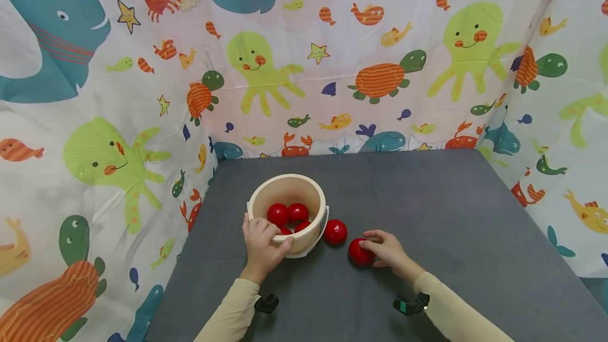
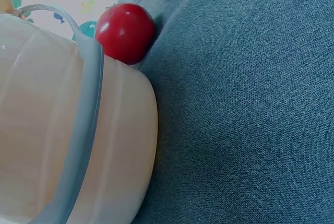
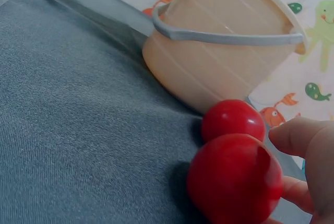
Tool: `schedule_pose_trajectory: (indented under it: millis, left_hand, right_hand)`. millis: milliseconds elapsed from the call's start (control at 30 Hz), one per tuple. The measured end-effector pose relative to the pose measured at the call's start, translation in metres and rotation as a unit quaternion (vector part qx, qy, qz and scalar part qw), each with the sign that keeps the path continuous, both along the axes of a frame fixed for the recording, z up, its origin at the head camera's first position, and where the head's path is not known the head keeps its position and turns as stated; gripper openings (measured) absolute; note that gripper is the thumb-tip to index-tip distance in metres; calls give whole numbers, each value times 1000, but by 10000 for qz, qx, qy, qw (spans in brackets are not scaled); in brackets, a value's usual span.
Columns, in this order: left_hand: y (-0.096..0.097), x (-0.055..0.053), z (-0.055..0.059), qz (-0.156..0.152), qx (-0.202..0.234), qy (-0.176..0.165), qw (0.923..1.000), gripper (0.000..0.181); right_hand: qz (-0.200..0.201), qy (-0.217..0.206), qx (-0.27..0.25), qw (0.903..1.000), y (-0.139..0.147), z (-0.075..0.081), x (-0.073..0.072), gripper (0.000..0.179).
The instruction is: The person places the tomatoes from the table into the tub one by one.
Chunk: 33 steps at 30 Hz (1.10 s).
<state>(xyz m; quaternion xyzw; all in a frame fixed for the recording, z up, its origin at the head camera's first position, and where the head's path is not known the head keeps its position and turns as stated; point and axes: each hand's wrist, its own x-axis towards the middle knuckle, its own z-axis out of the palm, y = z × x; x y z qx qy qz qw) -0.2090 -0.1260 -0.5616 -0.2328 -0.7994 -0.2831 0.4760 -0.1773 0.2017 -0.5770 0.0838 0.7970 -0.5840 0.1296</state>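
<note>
My left hand grips the near rim of a cream bucket, fingers over the edge and thumb along the front. Several red balls lie inside the bucket. On the table, one red ball sits close by the bucket's right side. My right hand is at another red ball, fingers spread and fingertips right at its surface. In the right wrist view this nearer ball overlaps the farther one, and a finger stands off from its side.
A grey cloth covers the table. Behind it and on both sides hangs a curtain printed with sea animals. The bucket's pale handle hangs down along its side.
</note>
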Motion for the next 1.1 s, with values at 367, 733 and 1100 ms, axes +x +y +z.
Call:
schedule_pose_trajectory:
  millis: [367,733,1100]
  left_hand:
    - [0,1,-1,-33,19,60,10000,54]
    - [-3,3,-1,-37,45,-62,10000,55]
    - [-5,4,-2,-51,10,-83,10000,55]
  right_hand:
    - [-66,242,453,9987,-12,0,2,48]
    - [-91,275,327,9990,-15,-4,0,45]
    - [-95,290,278,9991,-16,-5,1,44]
